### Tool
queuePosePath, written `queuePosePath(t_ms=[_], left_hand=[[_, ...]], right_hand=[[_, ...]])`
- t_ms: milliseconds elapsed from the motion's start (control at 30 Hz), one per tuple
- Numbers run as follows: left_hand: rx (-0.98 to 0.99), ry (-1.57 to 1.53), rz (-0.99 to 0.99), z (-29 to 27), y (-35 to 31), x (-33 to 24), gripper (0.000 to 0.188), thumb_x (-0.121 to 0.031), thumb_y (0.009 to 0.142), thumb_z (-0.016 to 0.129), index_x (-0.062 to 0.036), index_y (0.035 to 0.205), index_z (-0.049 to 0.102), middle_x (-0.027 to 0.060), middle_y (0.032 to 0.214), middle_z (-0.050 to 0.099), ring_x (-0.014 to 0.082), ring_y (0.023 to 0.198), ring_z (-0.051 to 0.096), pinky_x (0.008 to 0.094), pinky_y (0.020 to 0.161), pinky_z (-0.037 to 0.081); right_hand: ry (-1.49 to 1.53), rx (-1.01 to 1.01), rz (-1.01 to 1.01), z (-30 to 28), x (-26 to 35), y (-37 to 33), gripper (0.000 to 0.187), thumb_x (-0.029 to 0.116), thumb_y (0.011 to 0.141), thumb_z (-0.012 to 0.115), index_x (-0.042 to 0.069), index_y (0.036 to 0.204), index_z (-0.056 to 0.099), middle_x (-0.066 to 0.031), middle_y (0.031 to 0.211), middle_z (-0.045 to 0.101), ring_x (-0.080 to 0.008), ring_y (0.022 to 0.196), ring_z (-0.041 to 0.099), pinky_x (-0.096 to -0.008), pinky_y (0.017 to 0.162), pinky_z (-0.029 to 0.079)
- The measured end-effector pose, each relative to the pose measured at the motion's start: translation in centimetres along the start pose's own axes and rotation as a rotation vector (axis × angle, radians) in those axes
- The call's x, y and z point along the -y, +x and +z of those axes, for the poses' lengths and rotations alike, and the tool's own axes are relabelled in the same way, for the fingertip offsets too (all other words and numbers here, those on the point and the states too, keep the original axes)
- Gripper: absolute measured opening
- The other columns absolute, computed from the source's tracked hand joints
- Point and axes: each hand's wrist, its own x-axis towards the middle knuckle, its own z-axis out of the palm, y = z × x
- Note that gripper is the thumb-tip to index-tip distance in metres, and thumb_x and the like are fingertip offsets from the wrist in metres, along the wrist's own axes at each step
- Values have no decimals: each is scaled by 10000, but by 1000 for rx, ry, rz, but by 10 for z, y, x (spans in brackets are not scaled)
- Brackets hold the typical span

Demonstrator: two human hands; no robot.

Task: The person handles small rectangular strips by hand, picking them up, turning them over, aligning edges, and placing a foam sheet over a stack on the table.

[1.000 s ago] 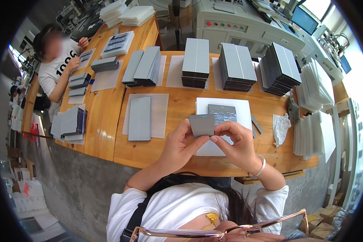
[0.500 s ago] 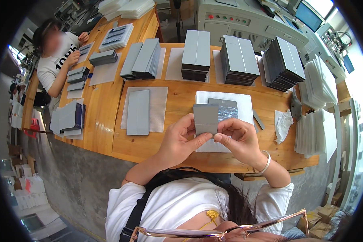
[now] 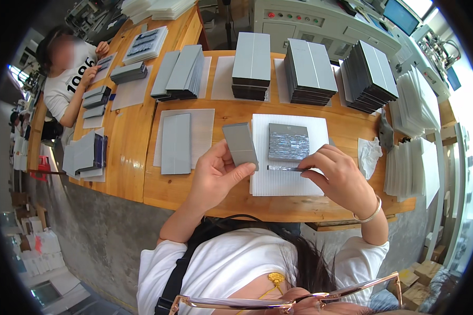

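My left hand (image 3: pixel 214 177) is closed round the lower part of a flat grey panel (image 3: pixel 238 143), held tilted above the table with a thin light line across it. My right hand (image 3: pixel 341 176) pinches the end of a thin dark strip (image 3: pixel 283 168), which points left over a white ribbed sheet (image 3: pixel 291 185). Just beyond the strip, a dark square piece (image 3: pixel 289 142) with shiny streaks lies on that sheet. The two hands are apart, the left by the sheet's left edge, the right over its right side.
A long grey panel (image 3: pixel 176 144) lies on another sheet to the left. Tall stacks of grey panels (image 3: pixel 251 58) line the table's far side. White sheets (image 3: pixel 412 168) and a crumpled white cloth (image 3: pixel 369 156) are at right. A co-worker (image 3: pixel 71 79) sits far left, handling small pieces.
My hands have parted; both were on the grey panel. The left took it leftward and tilted it. The right moved right and now pinches a thin strip. The streaked piece is more fully uncovered.
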Motion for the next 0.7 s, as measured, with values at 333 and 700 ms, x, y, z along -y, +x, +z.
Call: queuePosePath(t_ms=[333,700], left_hand=[[56,20,-41,-1,1,9,403,9,859,633,48,1223,464,109,1070,605,145,958,597,280,850,507],[78,9,-60,3,2,13,413,6,857,640,32,1229,461,96,1078,598,136,975,588,269,854,495]], right_hand=[[-170,-27,84,15,-1,2,166,46,777,644,29,928,576,-106,884,536,-287,883,551,-379,769,466],[-18,-161,61,31,-2,7,229,56,717,721,60,914,606,-94,885,535,-271,824,561,-359,728,467]])
